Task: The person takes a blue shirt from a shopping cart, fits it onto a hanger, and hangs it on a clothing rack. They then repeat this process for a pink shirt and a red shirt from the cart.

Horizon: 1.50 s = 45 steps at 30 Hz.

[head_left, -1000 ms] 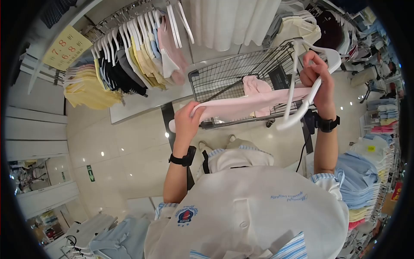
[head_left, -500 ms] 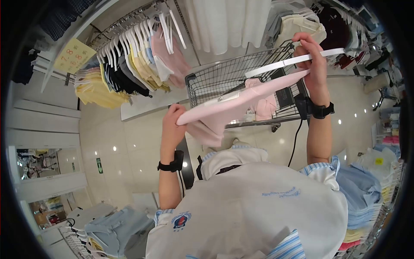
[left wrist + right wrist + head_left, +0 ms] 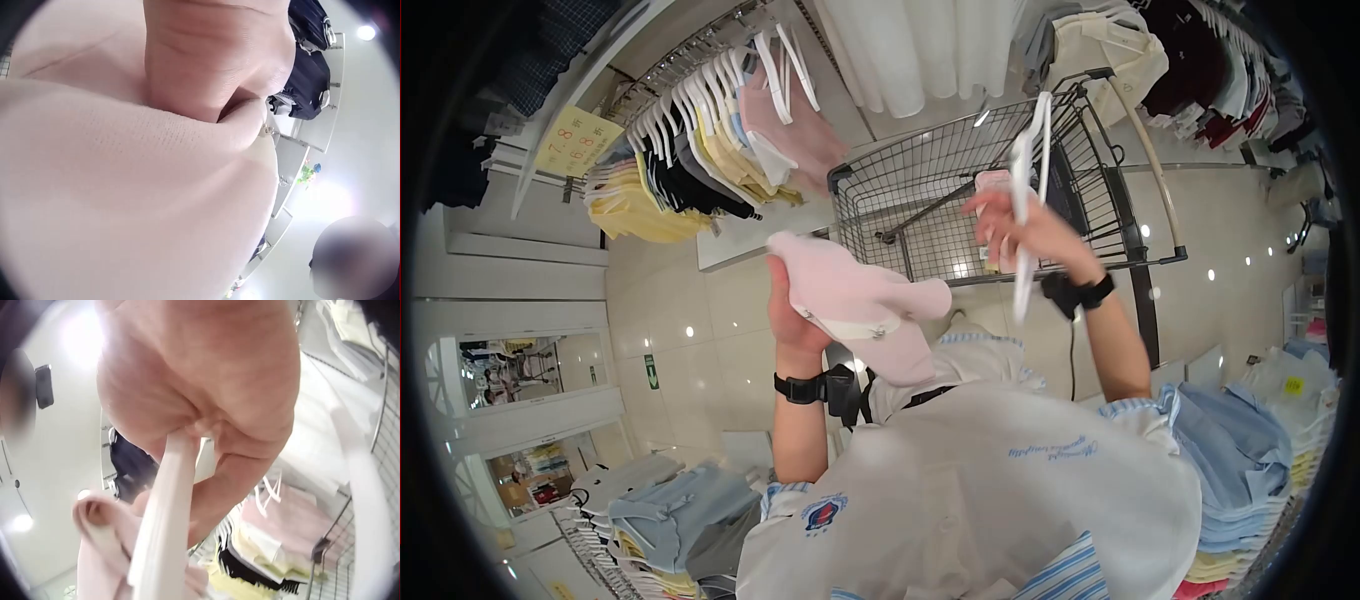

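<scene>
My left hand (image 3: 795, 315) holds a pale pink knit garment (image 3: 860, 295), which lies bunched over the palm and droops to the right. A whitish placket with small shiny fasteners runs along it. Close up in the left wrist view, pink cloth (image 3: 125, 187) covers the fingers. My right hand (image 3: 1050, 240) holds a white hanger (image 3: 1022, 190) with no garment on it, turned nearly edge-on, above the shopping cart (image 3: 920, 205). In the right wrist view the hanger bar (image 3: 165, 512) passes between thumb and fingers, with the pink garment (image 3: 103, 550) behind it.
Another pink item (image 3: 992, 180) lies in the cart, partly behind the right hand. Racks of hanging clothes (image 3: 710, 140) stand beyond it at the left, with dark and cream garments (image 3: 1110, 55) at the upper right. Blue shirts (image 3: 1225, 450) hang near my right side.
The garment was stretched between both hands; the right hand has let go of it and moved left and down, carrying the hanger. The garment now sags from the left hand.
</scene>
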### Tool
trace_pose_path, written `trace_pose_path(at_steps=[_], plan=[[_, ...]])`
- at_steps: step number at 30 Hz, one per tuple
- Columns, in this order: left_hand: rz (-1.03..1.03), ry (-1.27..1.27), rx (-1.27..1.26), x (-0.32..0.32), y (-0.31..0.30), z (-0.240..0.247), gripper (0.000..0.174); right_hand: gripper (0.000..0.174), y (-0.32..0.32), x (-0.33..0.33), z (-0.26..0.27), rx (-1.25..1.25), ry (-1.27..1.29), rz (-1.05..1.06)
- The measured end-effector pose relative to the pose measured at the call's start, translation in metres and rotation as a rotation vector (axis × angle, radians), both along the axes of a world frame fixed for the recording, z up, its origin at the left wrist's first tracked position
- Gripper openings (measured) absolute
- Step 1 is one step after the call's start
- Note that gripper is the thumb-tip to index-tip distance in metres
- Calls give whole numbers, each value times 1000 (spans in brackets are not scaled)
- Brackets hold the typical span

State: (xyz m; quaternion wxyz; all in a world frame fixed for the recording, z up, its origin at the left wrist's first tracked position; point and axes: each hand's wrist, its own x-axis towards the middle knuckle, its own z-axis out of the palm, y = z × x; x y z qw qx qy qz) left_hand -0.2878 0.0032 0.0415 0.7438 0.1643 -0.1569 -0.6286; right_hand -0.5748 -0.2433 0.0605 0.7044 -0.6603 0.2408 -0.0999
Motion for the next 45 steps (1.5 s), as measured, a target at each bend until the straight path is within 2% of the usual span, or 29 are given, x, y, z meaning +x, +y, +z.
trace_pose_path(at_steps=[1,3,6,8,11,13,14,16,17,19,20,23,27,29,30,32,33,35,36,38,39,41,42,43,44,45], plan=[[22,60,-67,-4,-5,3,75,42,22,5,3,60,37,36],[50,80,-61,-14,-13,15,77,53,48,12,-28,-35,-73,128],[35,95,-45,-23,-21,18,81,62,71,23,-16,156,-134,210],[-13,91,-40,-26,-25,18,83,61,73,28,-29,163,-155,203],[-30,97,2,-27,-26,13,81,58,68,25,-14,206,-183,198],[-40,10,32,-24,-23,10,91,46,62,23,-1,257,-158,96],[-32,13,27,-24,-22,8,91,46,59,25,-3,253,-154,104],[-62,-459,215,-26,-13,2,92,26,58,29,-11,93,-213,-5],[-42,-454,220,-29,-6,-2,92,26,57,29,-11,95,-209,15],[-97,-717,433,-32,6,-12,89,11,50,27,-9,161,-117,-33],[-192,-754,564,-14,16,-32,81,10,49,28,-8,178,-236,-113],[-173,-868,512,-18,25,-13,75,9,33,20,4,201,-265,-257],[-237,-891,436,-9,35,-4,84,10,25,10,23,150,-389,-402],[-135,-918,400,0,43,-11,73,11,20,8,22,137,-521,-407],[-124,-917,393,11,51,-15,73,11,21,8,27,141,-554,-403],[42,-757,441,41,73,-21,62,12,20,12,32,95,-596,-397],[52,-753,434,52,81,-18,62,13,21,16,34,48,-603,-394],[334,-794,421,73,101,-12,54,15,29,29,38,11,-570,-409],[395,-828,465,82,112,-2,57,15,32,34,36,9,-564,-392],[485,-874,451,106,130,4,58,17,41,50,28,-87,-395,-364],[554,-928,439,117,140,9,60,17,53,65,31,-89,-392,-348],[607,-918,416,135,156,21,63,30,79,99,39,-173,-88,-295],[633,-909,378,142,163,26,64,42,92,117,38,-267,-28,-216],[658,-899,340,150,169,29,64,47,107,136,38,-260,-21,-182],[666,-890,342,156,177,32,64,49,124,155,38,-277,11,-180],[605,-937,310,162,184,34,56,50,140,173,39,-294,46,-179]])
